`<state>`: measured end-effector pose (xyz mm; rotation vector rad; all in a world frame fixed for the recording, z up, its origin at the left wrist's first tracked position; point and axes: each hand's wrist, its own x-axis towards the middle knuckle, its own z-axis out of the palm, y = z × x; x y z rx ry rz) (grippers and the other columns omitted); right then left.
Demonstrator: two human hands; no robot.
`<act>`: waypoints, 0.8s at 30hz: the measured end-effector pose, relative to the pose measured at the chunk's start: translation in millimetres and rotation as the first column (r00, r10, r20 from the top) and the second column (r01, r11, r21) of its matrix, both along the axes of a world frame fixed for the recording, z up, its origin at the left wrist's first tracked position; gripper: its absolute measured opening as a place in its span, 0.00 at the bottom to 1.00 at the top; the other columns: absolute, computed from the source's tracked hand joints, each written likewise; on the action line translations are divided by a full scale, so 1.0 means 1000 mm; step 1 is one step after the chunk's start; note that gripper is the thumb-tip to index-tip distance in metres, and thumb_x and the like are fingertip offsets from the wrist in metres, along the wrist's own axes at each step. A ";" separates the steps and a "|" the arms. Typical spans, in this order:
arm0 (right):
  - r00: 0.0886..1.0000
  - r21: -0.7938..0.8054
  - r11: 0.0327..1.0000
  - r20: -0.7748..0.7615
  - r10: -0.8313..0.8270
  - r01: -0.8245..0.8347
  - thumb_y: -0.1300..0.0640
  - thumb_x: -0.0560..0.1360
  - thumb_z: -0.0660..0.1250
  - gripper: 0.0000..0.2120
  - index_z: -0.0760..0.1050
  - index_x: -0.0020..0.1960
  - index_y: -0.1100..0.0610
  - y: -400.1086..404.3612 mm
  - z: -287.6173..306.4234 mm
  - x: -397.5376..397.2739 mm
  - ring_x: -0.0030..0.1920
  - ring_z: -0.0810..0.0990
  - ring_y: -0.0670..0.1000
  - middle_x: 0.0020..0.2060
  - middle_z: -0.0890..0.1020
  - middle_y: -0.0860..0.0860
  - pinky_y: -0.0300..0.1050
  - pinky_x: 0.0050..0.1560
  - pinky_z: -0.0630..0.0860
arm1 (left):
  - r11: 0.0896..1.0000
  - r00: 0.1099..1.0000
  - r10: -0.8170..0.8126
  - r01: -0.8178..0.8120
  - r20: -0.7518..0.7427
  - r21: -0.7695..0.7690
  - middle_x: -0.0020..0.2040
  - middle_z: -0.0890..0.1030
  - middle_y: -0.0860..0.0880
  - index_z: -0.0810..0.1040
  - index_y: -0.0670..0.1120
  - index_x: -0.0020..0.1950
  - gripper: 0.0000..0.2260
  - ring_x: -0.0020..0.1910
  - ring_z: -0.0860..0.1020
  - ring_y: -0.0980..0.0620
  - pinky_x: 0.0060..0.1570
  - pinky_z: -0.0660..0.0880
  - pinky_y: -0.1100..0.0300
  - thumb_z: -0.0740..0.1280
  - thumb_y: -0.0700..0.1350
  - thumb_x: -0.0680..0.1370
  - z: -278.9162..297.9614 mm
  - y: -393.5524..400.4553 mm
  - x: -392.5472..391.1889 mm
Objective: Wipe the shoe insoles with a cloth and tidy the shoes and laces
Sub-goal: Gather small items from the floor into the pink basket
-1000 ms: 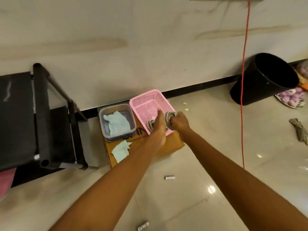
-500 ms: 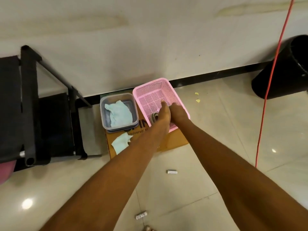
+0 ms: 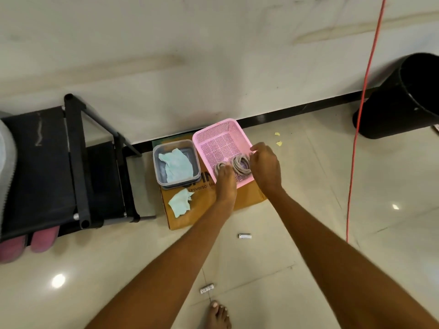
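Two coils of grey lace lay in the near end of the pink basket [image 3: 221,129], which sat on a flattened cardboard box [image 3: 204,207] on the floor by the wall. The left hand [image 3: 225,181] reached in over the basket's near rim, its fingers resting on the smaller lace coil [image 3: 219,167]; how tightly they closed on it could not be told. The right hand [image 3: 266,167] hung over the basket's right edge with fingers curled, their tips touching the larger lace coil [image 3: 241,165], though a true grip was not plain. Just left of the basket stood a grey tub [image 3: 175,184] holding a pale green cloth [image 3: 175,166], and a second cloth piece [image 3: 180,203] lay on the cardboard in front of it. A black rack [image 3: 76,162] stood farther left, a black bin [image 3: 403,98] well off to the right, with a red cord [image 3: 363,115] hanging between.
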<state>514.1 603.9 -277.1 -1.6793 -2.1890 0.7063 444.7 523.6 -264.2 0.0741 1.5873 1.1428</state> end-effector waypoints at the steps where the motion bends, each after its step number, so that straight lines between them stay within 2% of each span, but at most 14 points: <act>1: 0.997 0.021 1.000 -0.077 -0.020 0.021 0.60 0.78 0.61 0.07 0.73 0.53 0.61 -0.011 0.006 0.008 0.47 0.80 0.56 0.49 0.79 0.58 0.47 0.43 0.79 | 1.000 0.999 0.001 -0.001 -0.053 0.001 0.59 0.75 0.44 0.68 0.44 0.67 0.16 0.51 0.77 0.53 0.44 0.76 0.64 0.54 0.48 0.83 0.004 -0.011 0.004; 2: 0.991 0.022 0.999 -0.132 -0.037 0.040 0.61 0.78 0.60 0.05 0.72 0.51 0.62 -0.025 0.011 0.017 0.45 0.79 0.55 0.47 0.79 0.58 0.46 0.41 0.77 | 1.000 0.995 0.006 -0.007 -0.099 -0.015 0.56 0.76 0.45 0.70 0.44 0.65 0.13 0.47 0.76 0.53 0.41 0.75 0.63 0.55 0.45 0.82 0.006 -0.022 0.008; 4: 0.987 -0.025 0.999 -0.151 -0.049 0.046 0.63 0.77 0.59 0.04 0.72 0.49 0.61 -0.056 0.007 0.032 0.44 0.78 0.55 0.44 0.79 0.57 0.48 0.40 0.74 | 0.998 0.985 -0.027 0.016 -0.170 -0.066 0.52 0.76 0.43 0.72 0.44 0.61 0.10 0.44 0.75 0.50 0.41 0.73 0.59 0.57 0.42 0.81 0.003 -0.047 0.019; 6: 0.999 -0.127 0.992 -0.037 0.013 -0.017 0.63 0.77 0.58 0.05 0.72 0.51 0.62 -0.086 -0.017 0.048 0.44 0.77 0.57 0.44 0.78 0.57 0.48 0.40 0.71 | 0.985 0.968 -0.117 0.083 -0.224 -0.153 0.53 0.77 0.40 0.73 0.42 0.59 0.10 0.49 0.77 0.44 0.48 0.76 0.53 0.58 0.40 0.80 -0.012 -0.073 0.032; 8: 0.985 -0.280 0.955 0.112 0.130 -0.094 0.65 0.77 0.57 0.09 0.72 0.54 0.61 -0.110 -0.052 0.063 0.48 0.78 0.58 0.49 0.78 0.57 0.47 0.43 0.72 | 0.960 0.936 -0.200 0.129 -0.289 -0.247 0.55 0.78 0.39 0.74 0.39 0.58 0.10 0.55 0.77 0.41 0.55 0.74 0.51 0.57 0.36 0.79 -0.037 -0.102 0.043; 10: 0.940 -0.400 0.905 0.231 0.252 -0.144 0.67 0.75 0.57 0.15 0.73 0.59 0.58 -0.125 -0.088 0.079 0.55 0.76 0.56 0.55 0.78 0.56 0.46 0.49 0.72 | 0.935 0.897 -0.275 0.165 -0.347 -0.316 0.56 0.79 0.40 0.74 0.38 0.57 0.11 0.55 0.77 0.42 0.52 0.73 0.56 0.56 0.33 0.78 -0.067 -0.132 0.047; 12: 0.893 -0.457 0.872 0.300 0.335 -0.173 0.67 0.75 0.58 0.17 0.72 0.63 0.58 -0.134 -0.124 0.091 0.60 0.74 0.55 0.58 0.77 0.55 0.46 0.54 0.72 | 0.896 0.858 -0.359 0.207 -0.366 -0.394 0.55 0.79 0.40 0.74 0.39 0.58 0.13 0.54 0.78 0.43 0.48 0.71 0.59 0.56 0.32 0.76 -0.105 -0.162 0.047; 15: 0.812 -0.465 0.853 0.388 0.436 -0.236 0.63 0.77 0.61 0.16 0.70 0.64 0.58 -0.137 -0.168 0.104 0.62 0.72 0.55 0.59 0.75 0.55 0.48 0.55 0.73 | 0.817 0.815 -0.477 0.274 -0.328 -0.508 0.57 0.78 0.42 0.74 0.42 0.58 0.16 0.55 0.77 0.44 0.47 0.70 0.59 0.56 0.31 0.73 -0.156 -0.206 0.044; 18: 0.737 -0.446 0.839 0.444 0.509 -0.311 0.61 0.76 0.63 0.15 0.71 0.62 0.58 -0.139 -0.201 0.105 0.60 0.72 0.55 0.57 0.74 0.55 0.49 0.50 0.75 | 0.741 0.790 -0.552 0.318 -0.266 -0.592 0.58 0.77 0.43 0.73 0.42 0.58 0.18 0.54 0.77 0.45 0.45 0.69 0.60 0.56 0.30 0.72 -0.192 -0.241 0.044; 21: 0.680 -0.432 0.827 0.486 0.549 -0.359 0.60 0.76 0.64 0.14 0.72 0.60 0.59 -0.141 -0.219 0.101 0.59 0.72 0.55 0.55 0.76 0.56 0.48 0.47 0.75 | 0.716 0.770 -0.583 0.335 -0.260 -0.612 0.58 0.77 0.44 0.74 0.42 0.58 0.17 0.54 0.77 0.46 0.44 0.67 0.63 0.58 0.31 0.72 -0.210 -0.262 0.043; 24: 0.629 -0.428 0.821 0.532 0.567 -0.378 0.60 0.76 0.62 0.11 0.73 0.57 0.60 -0.145 -0.225 0.099 0.57 0.74 0.56 0.53 0.78 0.56 0.48 0.48 0.74 | 0.723 0.756 -0.592 0.346 -0.279 -0.598 0.59 0.76 0.44 0.74 0.41 0.58 0.17 0.56 0.76 0.46 0.49 0.69 0.61 0.58 0.30 0.72 -0.214 -0.267 0.042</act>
